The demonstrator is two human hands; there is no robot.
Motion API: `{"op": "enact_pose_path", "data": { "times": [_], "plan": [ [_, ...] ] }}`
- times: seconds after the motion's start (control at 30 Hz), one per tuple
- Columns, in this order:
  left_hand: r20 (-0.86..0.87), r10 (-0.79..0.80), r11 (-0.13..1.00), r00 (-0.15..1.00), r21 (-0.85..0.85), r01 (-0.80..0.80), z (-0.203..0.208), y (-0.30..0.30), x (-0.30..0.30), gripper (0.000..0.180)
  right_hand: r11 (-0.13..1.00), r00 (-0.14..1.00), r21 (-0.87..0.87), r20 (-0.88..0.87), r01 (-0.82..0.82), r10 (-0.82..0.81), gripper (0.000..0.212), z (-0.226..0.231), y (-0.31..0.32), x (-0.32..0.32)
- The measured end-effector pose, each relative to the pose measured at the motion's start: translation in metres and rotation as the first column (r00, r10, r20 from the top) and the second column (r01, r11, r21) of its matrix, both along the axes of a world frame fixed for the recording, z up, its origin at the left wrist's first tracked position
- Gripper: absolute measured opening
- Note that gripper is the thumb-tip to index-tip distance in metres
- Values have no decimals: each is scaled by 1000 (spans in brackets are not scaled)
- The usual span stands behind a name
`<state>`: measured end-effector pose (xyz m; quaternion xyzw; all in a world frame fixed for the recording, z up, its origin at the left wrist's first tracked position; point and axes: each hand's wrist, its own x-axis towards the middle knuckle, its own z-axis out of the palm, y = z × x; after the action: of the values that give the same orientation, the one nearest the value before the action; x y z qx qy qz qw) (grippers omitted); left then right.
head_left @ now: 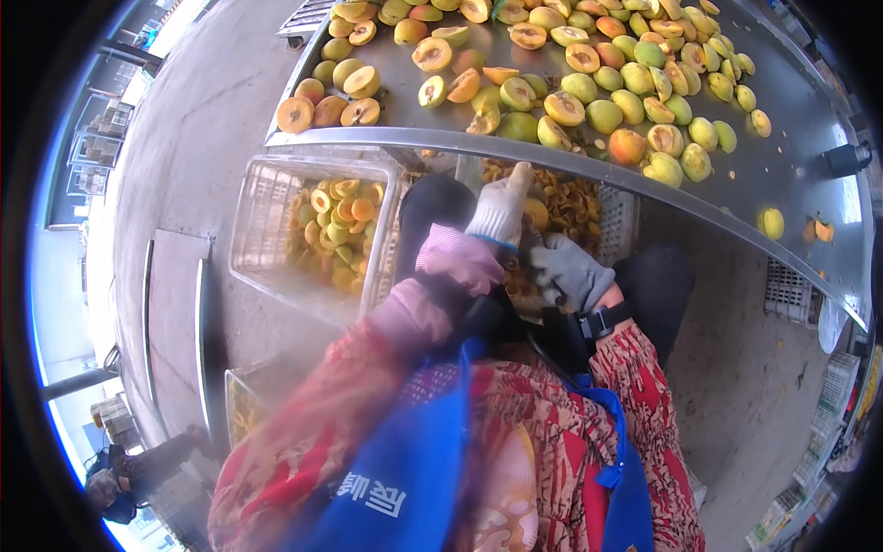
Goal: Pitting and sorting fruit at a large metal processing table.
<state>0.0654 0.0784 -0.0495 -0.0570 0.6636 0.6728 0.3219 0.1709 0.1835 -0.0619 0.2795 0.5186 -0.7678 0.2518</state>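
My left hand point(498, 213), in a white knit glove, is closed with the thumb up just below the table's near edge. A yellow-orange stone fruit point(535, 215) shows against its fingers, partly hidden. Close beside it, my right hand point(572, 272) wears a grey glove and has its fingers curled in; what they hold is hidden and slightly blurred. Beneath both hands stands a crate point(618, 224) with many brownish-orange fruit pieces. On the metal table point(405, 110) ahead lie many yellow-green and orange stone fruits point(604, 117), several cut in half with the stone showing.
To the left, a clear plastic crate point(262, 248) holds fruit halves point(340, 225). Another crate point(241, 405) stands nearer me, partly behind my sleeve. A grey crate point(789, 293) sits under the table's right end. Another person point(120, 483) is at the far lower left.
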Motion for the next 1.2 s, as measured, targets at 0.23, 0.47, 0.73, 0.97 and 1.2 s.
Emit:
{"op": "enact_pose_path", "data": {
  "times": [0.23,0.47,0.73,0.97,1.2],
  "plan": [
    [55,206,912,977,351,-212,-24,-2,9,42,977,996,-190,7,93,-94,16,16,-3,-6],
    [80,35,996,996,73,-41,-16,6,-5,42,987,996,-160,-93,-6,-9,21,7,-4,-1],
    [64,31,999,997,-11,-30,-9,8,-3,36,909,997,-418,-68,0,-31,9,16,2,-2],
    [-1,-85,995,996,-45,85,-8,8,0,32,888,999,-460,-46,-12,-11,6,11,5,4],
    [-98,-65,990,993,-130,52,-1,2,18,28,910,992,-408,-122,-73,25,12,22,-3,19]
  ]
}}
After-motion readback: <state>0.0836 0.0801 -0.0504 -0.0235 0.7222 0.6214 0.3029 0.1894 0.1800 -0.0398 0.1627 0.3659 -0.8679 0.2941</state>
